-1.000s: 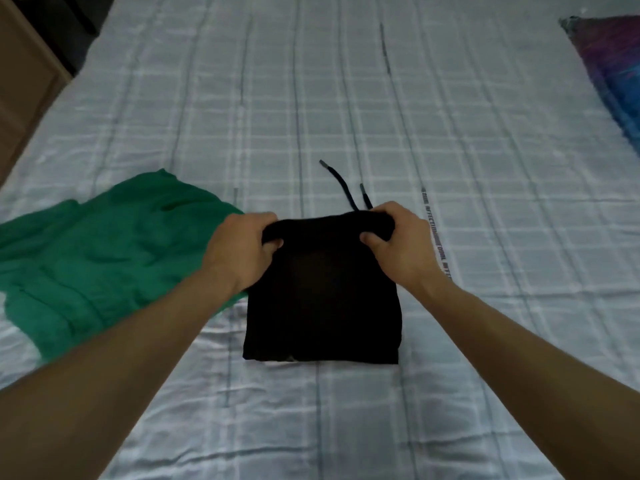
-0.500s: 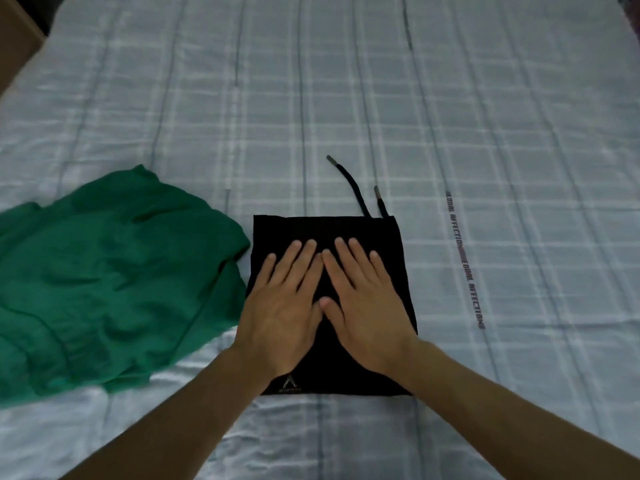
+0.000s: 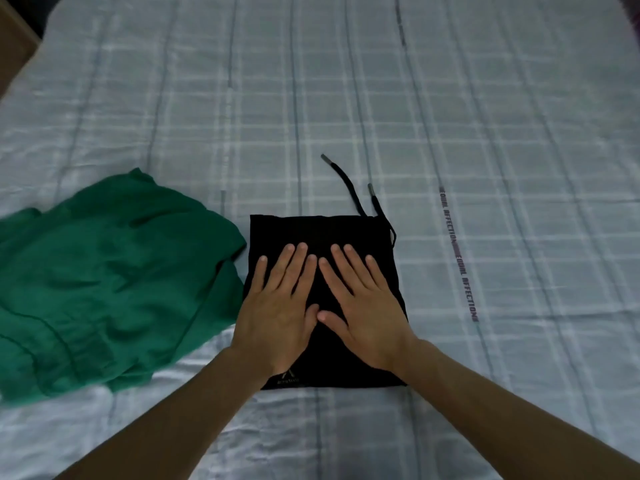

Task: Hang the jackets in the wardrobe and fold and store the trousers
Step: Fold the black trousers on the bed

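Black trousers (image 3: 318, 232), folded into a neat square, lie on the bed in front of me. Their two drawstring ends (image 3: 349, 188) trail out from the far edge onto the sheet. My left hand (image 3: 280, 306) and my right hand (image 3: 360, 306) lie flat side by side on top of the fold, fingers straight and spread, thumbs almost touching. A small pale logo shows at the near left corner of the fold.
A crumpled green garment (image 3: 104, 278) lies on the bed just left of the trousers, touching their left edge. The pale checked bedsheet (image 3: 519, 133) stretches far and right, with a printed text strip (image 3: 460, 254). A wooden furniture edge (image 3: 14, 53) shows at top left.
A second ago both hands gripped the far edge of the fold. They have since let go and now press flat on its top; little differs from half a second ago.
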The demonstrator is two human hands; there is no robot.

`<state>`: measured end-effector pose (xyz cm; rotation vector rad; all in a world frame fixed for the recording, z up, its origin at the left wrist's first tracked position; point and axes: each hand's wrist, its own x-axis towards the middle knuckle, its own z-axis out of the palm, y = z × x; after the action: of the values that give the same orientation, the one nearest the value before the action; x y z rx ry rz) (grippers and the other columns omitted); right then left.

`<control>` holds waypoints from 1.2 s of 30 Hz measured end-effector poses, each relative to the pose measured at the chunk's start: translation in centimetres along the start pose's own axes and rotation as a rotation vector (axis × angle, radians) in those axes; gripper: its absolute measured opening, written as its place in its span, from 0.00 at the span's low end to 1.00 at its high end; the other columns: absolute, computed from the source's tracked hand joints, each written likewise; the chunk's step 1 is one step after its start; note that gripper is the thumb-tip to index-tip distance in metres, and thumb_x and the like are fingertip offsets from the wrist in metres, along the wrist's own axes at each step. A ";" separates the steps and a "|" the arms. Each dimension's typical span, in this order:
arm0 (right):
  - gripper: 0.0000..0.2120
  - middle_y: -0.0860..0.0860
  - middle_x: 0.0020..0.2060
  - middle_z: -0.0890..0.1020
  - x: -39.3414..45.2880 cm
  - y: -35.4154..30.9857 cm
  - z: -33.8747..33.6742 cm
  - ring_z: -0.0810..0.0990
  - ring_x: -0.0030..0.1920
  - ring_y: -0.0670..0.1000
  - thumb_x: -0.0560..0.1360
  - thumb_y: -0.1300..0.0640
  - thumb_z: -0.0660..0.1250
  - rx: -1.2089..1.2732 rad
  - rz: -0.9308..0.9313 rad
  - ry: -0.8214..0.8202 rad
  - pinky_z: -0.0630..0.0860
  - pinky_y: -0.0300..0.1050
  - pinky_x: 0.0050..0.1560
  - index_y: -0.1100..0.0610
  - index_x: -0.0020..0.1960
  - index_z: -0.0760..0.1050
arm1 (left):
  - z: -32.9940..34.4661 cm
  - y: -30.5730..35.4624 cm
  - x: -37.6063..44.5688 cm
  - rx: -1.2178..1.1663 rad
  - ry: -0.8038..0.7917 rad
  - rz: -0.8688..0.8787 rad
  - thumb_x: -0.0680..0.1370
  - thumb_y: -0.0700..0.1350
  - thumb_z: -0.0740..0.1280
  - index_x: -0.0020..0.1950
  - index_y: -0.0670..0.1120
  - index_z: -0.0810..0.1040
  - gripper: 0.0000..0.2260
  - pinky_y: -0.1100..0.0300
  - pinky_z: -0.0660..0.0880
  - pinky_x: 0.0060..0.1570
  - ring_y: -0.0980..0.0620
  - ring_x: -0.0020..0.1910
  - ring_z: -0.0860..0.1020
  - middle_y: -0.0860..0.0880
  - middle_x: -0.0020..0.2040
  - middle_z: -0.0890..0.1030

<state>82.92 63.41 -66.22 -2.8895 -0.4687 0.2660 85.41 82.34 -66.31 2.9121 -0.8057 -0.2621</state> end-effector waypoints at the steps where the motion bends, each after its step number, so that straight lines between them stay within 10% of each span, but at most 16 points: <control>1: 0.33 0.56 0.80 0.49 -1.2 -0.1 0.1 0.43 0.80 0.54 0.83 0.37 0.47 0.000 -0.013 -0.006 0.47 0.58 0.78 0.56 0.81 0.50 | -0.1 0.2 -1.0 -0.009 0.008 0.011 0.80 0.55 0.53 0.80 0.43 0.59 0.30 0.38 0.55 0.75 0.44 0.80 0.52 0.43 0.81 0.56; 16: 0.33 0.52 0.80 0.44 -5.1 0.5 -0.9 0.51 0.79 0.58 0.77 0.40 0.62 0.316 0.246 0.117 0.60 0.56 0.75 0.46 0.79 0.57 | -1.8 0.2 -5.5 -0.251 0.032 -0.251 0.77 0.58 0.65 0.79 0.50 0.62 0.32 0.47 0.72 0.64 0.37 0.74 0.61 0.42 0.80 0.55; 25: 0.36 0.47 0.80 0.43 -1.4 -0.5 -1.2 0.51 0.77 0.63 0.69 0.46 0.75 0.289 0.225 0.101 0.74 0.66 0.63 0.45 0.75 0.66 | -2.6 0.6 -1.3 -0.356 -0.035 -0.314 0.68 0.55 0.77 0.80 0.56 0.55 0.46 0.47 0.65 0.70 0.37 0.76 0.54 0.48 0.81 0.43; 36: 0.25 0.54 0.81 0.47 -3.0 -0.6 -0.5 0.45 0.79 0.62 0.72 0.57 0.76 0.300 0.118 0.348 0.55 0.49 0.76 0.54 0.68 0.76 | -1.9 0.5 -2.0 -0.328 0.228 -0.126 0.62 0.50 0.81 0.75 0.49 0.69 0.43 0.46 0.81 0.50 0.41 0.79 0.47 0.49 0.82 0.43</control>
<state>80.01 62.92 -65.15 -2.5944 -0.1787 -0.1399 83.87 83.01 -64.11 2.6228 -0.4927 -0.0618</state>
